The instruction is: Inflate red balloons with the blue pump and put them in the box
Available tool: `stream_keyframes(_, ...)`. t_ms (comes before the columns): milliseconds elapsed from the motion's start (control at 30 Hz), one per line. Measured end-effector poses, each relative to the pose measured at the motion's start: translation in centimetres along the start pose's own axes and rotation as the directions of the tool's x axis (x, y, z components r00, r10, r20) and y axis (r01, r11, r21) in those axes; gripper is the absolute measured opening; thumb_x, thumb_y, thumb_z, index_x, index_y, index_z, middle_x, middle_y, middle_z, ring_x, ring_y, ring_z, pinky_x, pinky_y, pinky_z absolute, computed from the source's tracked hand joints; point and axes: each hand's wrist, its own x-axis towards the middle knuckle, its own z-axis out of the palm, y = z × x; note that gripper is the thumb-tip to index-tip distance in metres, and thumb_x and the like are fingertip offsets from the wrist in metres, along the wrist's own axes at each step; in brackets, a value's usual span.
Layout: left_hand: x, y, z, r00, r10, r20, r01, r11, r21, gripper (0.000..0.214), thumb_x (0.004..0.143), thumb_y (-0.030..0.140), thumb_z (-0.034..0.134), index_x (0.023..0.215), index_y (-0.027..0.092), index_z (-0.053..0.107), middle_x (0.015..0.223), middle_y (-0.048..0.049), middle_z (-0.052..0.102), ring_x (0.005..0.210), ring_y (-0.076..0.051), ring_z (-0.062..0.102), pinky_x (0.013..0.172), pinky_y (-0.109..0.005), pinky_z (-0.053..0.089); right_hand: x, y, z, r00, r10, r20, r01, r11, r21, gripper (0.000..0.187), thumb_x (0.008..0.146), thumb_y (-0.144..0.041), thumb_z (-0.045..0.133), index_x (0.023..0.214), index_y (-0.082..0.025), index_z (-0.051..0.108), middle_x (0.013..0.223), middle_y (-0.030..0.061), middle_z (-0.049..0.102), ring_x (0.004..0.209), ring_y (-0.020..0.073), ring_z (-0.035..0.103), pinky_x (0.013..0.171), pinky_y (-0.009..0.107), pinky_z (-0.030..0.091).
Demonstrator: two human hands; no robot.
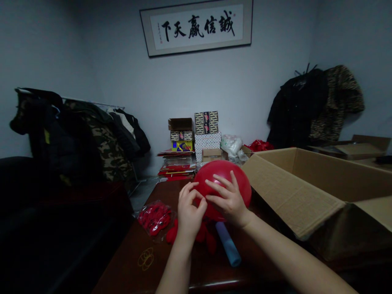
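A round, inflated red balloon (222,171) is in front of me, above the dark table. My left hand (190,210) is at its lower left, with thumb and index finger pinched together; whatever lies between them is too small to make out. Across the balloon's near side stretch the spread fingers of my right hand (229,200), which seem to touch it. Below the hands lie red soft pieces (202,234), partly hidden by my left wrist, and a blue tube (228,245).
On the brown table (122,269) are a plastic bag of red items (154,216) and several yellow rubber bands (145,258). To the right stands a large open cardboard box (300,196). Stacked boxes (208,141) are at the back, and clothes hang on a rack (92,134) at left.
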Motion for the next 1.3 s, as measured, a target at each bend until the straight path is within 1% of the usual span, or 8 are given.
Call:
stream_keyframes(67,-0.1,-0.2,0.1,1.000,-0.018,-0.007,0.018,1.000,-0.026,0.010,0.072,0.014,0.053,0.065,0.020,0.054,0.109,-0.0065,0.058,0.108,-0.023,0.050,0.093,-0.044,0.039,0.0,0.0,0.0,1.000,0.024,-0.005,-0.024,1.000,0.020,0.013,0.086,-0.026,0.052,0.086,-0.030,0.065,0.125,-0.0029,0.055,0.124,0.0220,0.039,0.107,0.060,0.011)
stream_keyframes(133,-0.1,0.1,0.2,1.000,-0.017,-0.009,0.018,1.000,0.026,0.009,0.071,0.013,0.054,0.065,0.020,0.055,0.107,-0.0063,0.058,0.109,-0.023,0.049,0.095,-0.046,0.037,0.0,0.0,0.1,0.999,0.040,-0.005,-0.040,0.999,0.031,0.013,0.086,-0.026,0.052,0.084,-0.029,0.065,0.124,-0.0027,0.056,0.124,0.0225,0.039,0.106,0.060,0.011)
stream_keyframes(267,0.0,1.1,0.1,1.000,-0.005,-0.021,0.009,0.983,0.183,0.007,0.069,0.015,0.058,0.069,0.022,0.057,0.112,-0.0055,0.058,0.118,-0.027,0.042,0.101,-0.057,0.024,-0.3,0.0,0.3,0.999,0.047,0.016,-0.047,0.999,0.015,0.013,0.085,-0.026,0.053,0.085,-0.029,0.065,0.126,-0.0020,0.054,0.125,0.0230,0.037,0.106,0.060,0.010)
stream_keyframes(467,0.0,1.3,-0.1,1.000,0.026,0.003,-0.026,0.969,0.244,0.008,0.071,0.015,0.057,0.068,0.023,0.060,0.118,-0.0048,0.058,0.122,-0.028,0.038,0.102,-0.063,0.012,-0.5,0.2,0.5,0.999,0.033,0.030,-0.033,0.999,-0.015,0.014,0.085,-0.026,0.052,0.090,-0.029,0.064,0.130,-0.0015,0.050,0.126,0.0231,0.036,0.106,0.060,0.010)
stream_keyframes(667,0.2,0.1,-0.4,0.997,0.022,0.067,-0.031,0.991,0.131,0.010,0.074,0.021,0.058,0.067,0.023,0.063,0.117,-0.0051,0.059,0.121,-0.027,0.040,0.100,-0.060,0.025,-0.6,0.4,0.5,1.000,0.001,0.031,-0.001,1.000,-0.005,0.013,0.084,-0.024,0.054,0.091,-0.030,0.064,0.128,-0.0013,0.052,0.125,0.0219,0.038,0.106,0.059,0.011)
stream_keyframes(900,-0.1,0.6,-0.1,0.999,0.010,-0.038,-0.005,0.991,0.133,0.011,0.070,0.013,0.057,0.063,0.022,0.057,0.117,-0.0048,0.056,0.117,-0.026,0.042,0.099,-0.053,0.031,-0.4,0.1,0.3,0.999,-0.027,0.024,0.027,1.000,0.006,0.016,0.086,-0.024,0.051,0.093,-0.030,0.064,0.123,-0.0022,0.057,0.122,0.0207,0.041,0.107,0.059,0.010)
stream_keyframes(1133,-0.4,0.4,0.2,0.997,0.000,-0.080,0.009,0.994,0.109,0.013,0.068,0.010,0.055,0.061,0.020,0.051,0.105,-0.0060,0.054,0.103,-0.023,0.049,0.092,-0.043,0.038,-0.5,0.3,0.3,0.998,0.063,0.012,-0.063,0.996,0.055,0.009,0.082,-0.027,0.057,0.086,-0.030,0.065,0.118,-0.0026,0.060,0.121,0.0218,0.042,0.106,0.059,0.010)
stream_keyframes(1300,-0.3,-0.2,0.3,0.995,-0.010,-0.097,0.019,0.995,0.097,0.013,0.069,0.009,0.054,0.063,0.020,0.051,0.102,-0.0058,0.054,0.100,-0.022,0.049,0.089,-0.041,0.040,-0.7,0.6,0.2,0.984,0.166,0.067,-0.174,0.972,0.156,0.009,0.079,-0.029,0.060,0.085,-0.030,0.067,0.110,-0.0008,0.063,0.118,0.0211,0.043,0.107,0.056,0.013)
